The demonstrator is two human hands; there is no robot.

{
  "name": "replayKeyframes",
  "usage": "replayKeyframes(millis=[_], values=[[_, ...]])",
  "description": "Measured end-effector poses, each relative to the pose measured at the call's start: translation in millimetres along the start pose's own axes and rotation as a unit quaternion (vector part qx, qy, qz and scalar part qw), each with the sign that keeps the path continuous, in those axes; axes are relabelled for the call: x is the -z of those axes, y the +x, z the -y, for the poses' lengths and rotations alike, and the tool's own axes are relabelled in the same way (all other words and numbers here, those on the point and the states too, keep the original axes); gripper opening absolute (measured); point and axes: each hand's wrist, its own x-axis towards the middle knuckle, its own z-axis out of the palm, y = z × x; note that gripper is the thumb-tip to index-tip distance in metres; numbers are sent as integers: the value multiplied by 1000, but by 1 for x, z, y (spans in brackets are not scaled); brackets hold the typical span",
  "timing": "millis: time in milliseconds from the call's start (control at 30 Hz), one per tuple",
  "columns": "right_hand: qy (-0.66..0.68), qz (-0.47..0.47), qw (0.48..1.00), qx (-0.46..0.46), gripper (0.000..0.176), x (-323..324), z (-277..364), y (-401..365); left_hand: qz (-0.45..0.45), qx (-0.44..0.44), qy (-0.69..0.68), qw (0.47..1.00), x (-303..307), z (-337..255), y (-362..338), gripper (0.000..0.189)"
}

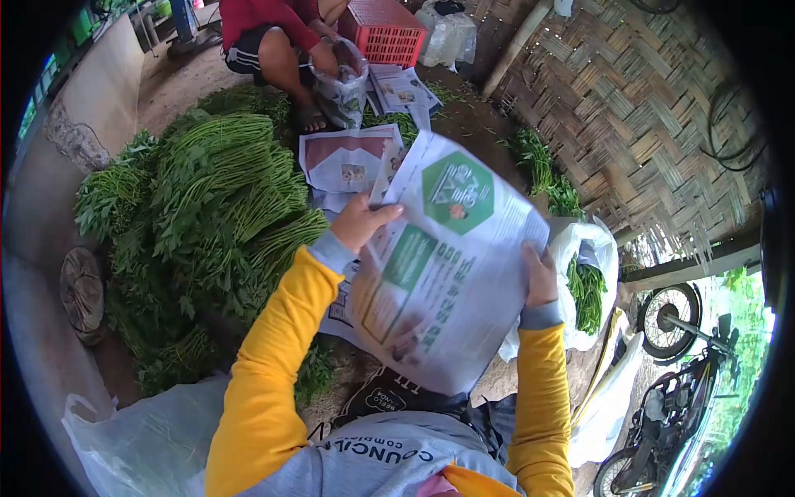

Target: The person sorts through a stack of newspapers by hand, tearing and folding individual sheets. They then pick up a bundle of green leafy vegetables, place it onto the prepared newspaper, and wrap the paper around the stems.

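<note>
A large newspaper sheet [464,273] with green and white print is held up in front of my body. My left hand [362,222] pinches its upper left edge, thumb on top. At its right edge my right hand [540,275] grips the paper, with the fingers partly hidden behind it. More newspaper [344,157] lies on the ground just beyond the sheet. To the left rises a big pile of leafy green bundles [224,182]. Right of my right hand, a white sack [609,248] holds green stems [586,294].
A co-worker in a red top [265,21] crouches ahead, hands at a clear plastic bag [344,87]. Behind are a red crate [385,33] and a woven wall [629,108]. A motorcycle [671,398] stands at right. A plastic bag [149,439] lies lower left.
</note>
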Motion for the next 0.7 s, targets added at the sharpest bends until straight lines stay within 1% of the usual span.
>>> replayKeyframes(millis=[33,67,100,167,200,233,300,333,367,400,433,467,500,533,567,600,633,667,700], values=[[107,12,991,-74,43,4,-3,-1,-29,-22,16,999,-8,3,8,28],[211,69,964,-147,43,14,-3,1,-58,-43,34,997,-14,5,18,28],[177,85,973,-123,42,11,6,-3,-86,-62,52,993,-20,9,28,28],[111,116,984,-75,41,6,29,-10,-95,-7,43,995,-35,17,51,32],[5,100,992,-76,40,39,4,18,-98,21,38,994,-41,21,62,34],[24,86,993,-71,39,25,23,18,-101,-22,53,993,-46,25,71,37],[39,54,996,-60,39,50,3,61,-105,-108,84,985,-52,32,84,42],[48,41,996,-68,39,55,-8,81,-107,-70,110,986,-48,33,80,46],[57,30,995,-75,39,58,-20,100,-110,-62,118,985,-37,47,75,46],[68,19,994,-81,39,58,-33,116,-114,-55,127,984,-18,72,69,46],[47,8,994,-97,39,56,-46,126,-117,-48,138,982,2,92,59,47],[26,-3,993,-114,39,53,-61,135,-138,-16,239,961,19,100,37,48],[5,-15,991,-131,39,51,-78,142,-157,16,339,928,37,109,6,49],[16,-3,990,-141,37,49,-101,148,-178,46,391,902,53,123,-26,52],[-1,-4,987,-161,38,51,-131,154,-203,-6,478,854,61,133,-65,55],[-29,12,986,-166,35,51,-150,155,-230,48,511,827,68,142,-102,61],[-58,29,983,-171,33,51,-169,153,-261,42,572,777,70,156,-139,69],[-42,14,981,-189,33,55,-199,155,-280,103,582,757,67,162,-173,77],[-27,1,978,-207,33,62,-238,158,-316,178,517,775,60,168,-198,79]])
